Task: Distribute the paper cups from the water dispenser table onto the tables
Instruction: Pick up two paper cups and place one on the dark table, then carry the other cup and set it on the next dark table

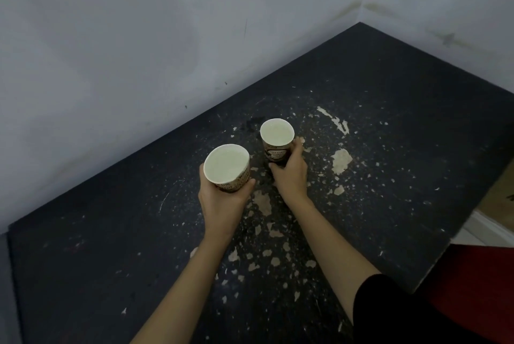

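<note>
Two printed paper cups with pale insides are over a black table (389,127) whose paint is chipped in many spots. My left hand (222,202) grips the nearer cup (226,167) from below and behind; the cup tilts slightly toward me and sits a little above the tabletop. My right hand (290,171) is wrapped around the lower side of the farther cup (277,139), which stands upright with its base at the table surface. The two cups are close together, roughly a hand's width apart.
The table sits in a corner, with a grey-white wall (139,38) along its left and far edges. Its right edge runs diagonally at the lower right, beside a red surface (478,274) and a pale floor strip (484,229).
</note>
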